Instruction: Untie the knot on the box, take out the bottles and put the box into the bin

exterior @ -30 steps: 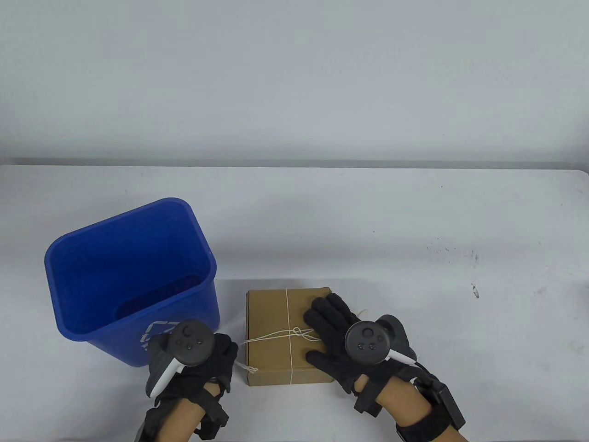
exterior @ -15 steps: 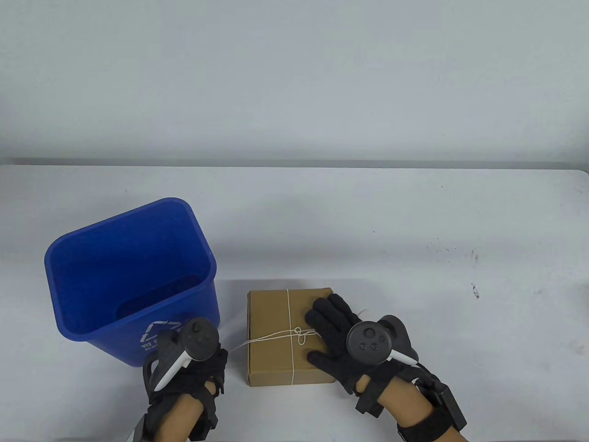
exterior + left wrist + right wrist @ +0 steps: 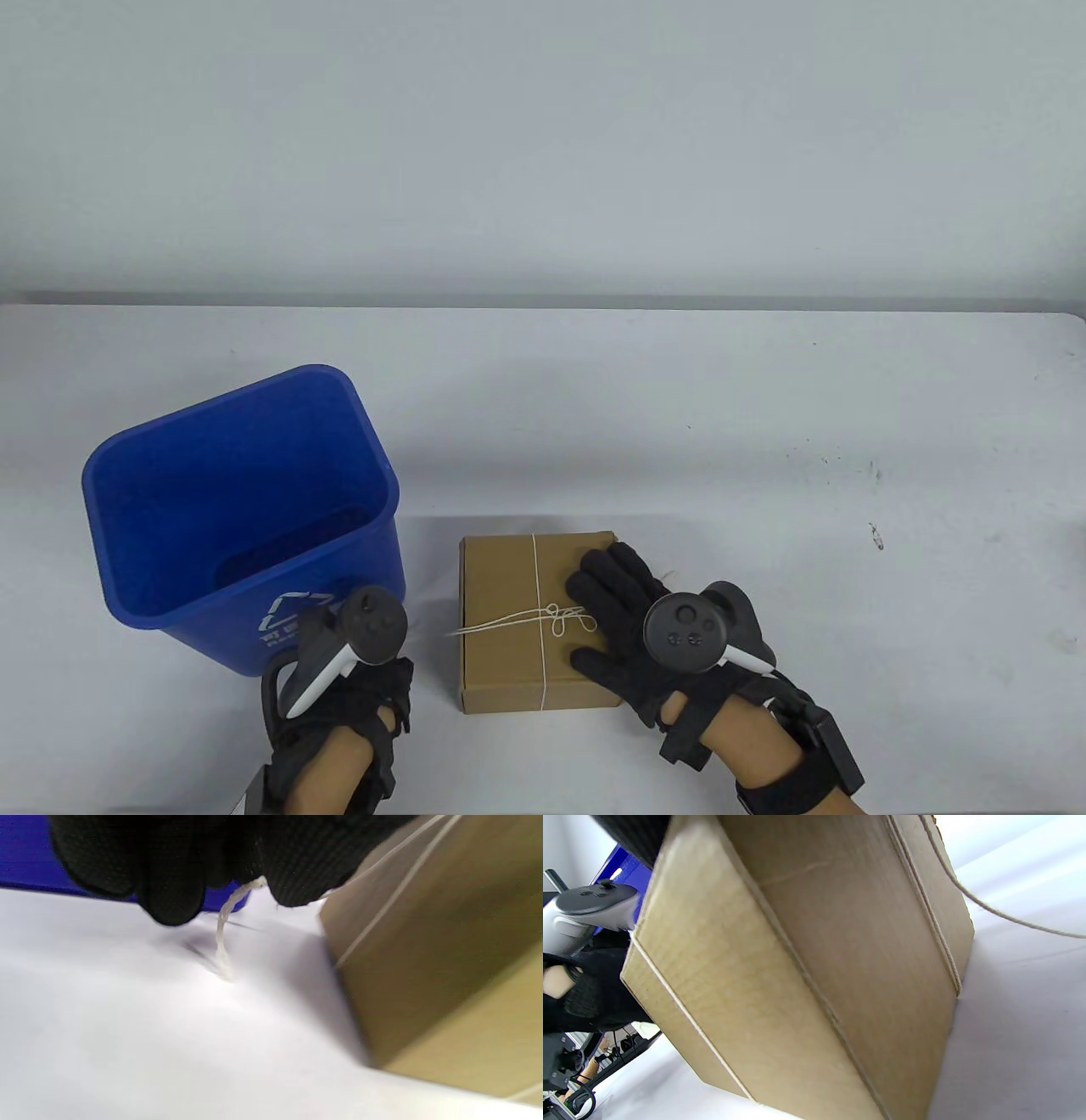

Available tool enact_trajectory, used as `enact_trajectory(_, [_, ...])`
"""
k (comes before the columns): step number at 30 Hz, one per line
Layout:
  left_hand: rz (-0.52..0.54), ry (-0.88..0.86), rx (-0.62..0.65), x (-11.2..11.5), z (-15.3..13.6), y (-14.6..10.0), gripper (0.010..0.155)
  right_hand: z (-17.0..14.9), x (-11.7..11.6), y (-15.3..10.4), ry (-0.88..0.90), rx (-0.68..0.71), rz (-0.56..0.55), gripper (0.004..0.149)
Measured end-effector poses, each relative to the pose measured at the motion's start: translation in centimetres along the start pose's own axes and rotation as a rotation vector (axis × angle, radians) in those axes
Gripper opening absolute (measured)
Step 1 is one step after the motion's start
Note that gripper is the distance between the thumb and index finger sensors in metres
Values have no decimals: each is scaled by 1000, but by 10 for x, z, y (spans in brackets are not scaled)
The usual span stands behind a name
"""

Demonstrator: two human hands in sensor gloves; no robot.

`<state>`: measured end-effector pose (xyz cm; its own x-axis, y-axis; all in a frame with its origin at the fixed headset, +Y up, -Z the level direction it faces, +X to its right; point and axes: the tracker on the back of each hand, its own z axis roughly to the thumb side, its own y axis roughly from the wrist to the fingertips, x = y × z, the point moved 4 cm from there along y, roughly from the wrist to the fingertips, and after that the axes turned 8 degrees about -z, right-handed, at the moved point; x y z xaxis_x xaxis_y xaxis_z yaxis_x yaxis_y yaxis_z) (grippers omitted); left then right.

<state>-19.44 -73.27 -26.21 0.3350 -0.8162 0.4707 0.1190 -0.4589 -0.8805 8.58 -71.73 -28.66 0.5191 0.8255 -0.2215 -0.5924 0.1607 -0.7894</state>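
While the cardboard box [image 3: 509,624] lies flat on the white surface [image 3: 721,424], both gloved hands work at it from the near edge

Box: closed, brown, tied crosswise with thin white string [image 3: 537,586]; it sits at about 6 o'clock on the surface, just to the 3 o'clock side of the bin and apart from it

Knot: a small bow [image 3: 564,618] on the lid, right of the box's middle, its loops lying loose just beside the right fingertips

Right hand: the right hand [image 3: 632,632] lies flat on the lid's 3 o'clock half, fingers straight and spread toward 11 o'clock, pressing down and gripping nothing; a dark round tracker [image 3: 685,632] sits on its back

Left hand: the left hand [image 3: 339,688] is at 9 o'clock of the box, off its edge, fingers curled; in the left wrist view the fingertips [image 3: 292,866] pinch a free end of the string [image 3: 222,925], which droops to the surface below them, while a taut strand [image 3: 488,626] runs from the hand across the lid to the bow

Bin: the blue recycling bin [image 3: 242,518] stands upright at 9 o'clock of the box, mouth open, a white recycling mark on its near wall; the left hand's tracker [image 3: 365,628] overlaps its lower corner in the table view

Bottles: not visible, the box being shut
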Motion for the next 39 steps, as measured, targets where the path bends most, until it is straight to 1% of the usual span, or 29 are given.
enact_trajectory(2, [30, -38, 88, -4, 8, -4, 70, 0, 0, 0, 1, 1, 1, 77])
enact_trajectory(3, [55, -49, 111, -6, 10, -6, 71, 0, 0, 0, 2, 1, 1, 77])
enact_trajectory(6, [114, -43, 158, -9, 16, -7, 72, -1, 0, -1, 2, 1, 0, 77])
enact_trajectory(8, [150, -41, 167, -11, 17, -8, 73, -1, 0, -1, 2, 1, 0, 77])
enact_trajectory(11, [180, -26, 184, -11, 21, -7, 74, -1, 0, -1, 2, 1, 0, 77])
enact_trajectory(14, [184, -24, 199, -10, 24, -6, 68, -1, 0, -1, 2, 1, 0, 77])
enact_trajectory(18, [244, -59, 227, -13, 26, -7, 55, -1, 0, -1, 2, 1, 0, 77])
enact_trajectory(22, [275, -60, 230, -15, 26, -9, 46, -1, 0, -1, 2, 1, 0, 77])
enact_trajectory(26, [278, -59, 211, -15, 24, -9, 44, -1, 0, -1, 2, 1, 0, 77])
enact_trajectory(30, [242, -48, 178, -14, 20, -7, 44, -1, 0, -1, 2, 1, 0, 77])
enact_trajectory(39, [102, 21, 89, -1, 13, 4, 44, -1, 0, -1, 2, 1, 0, 77])
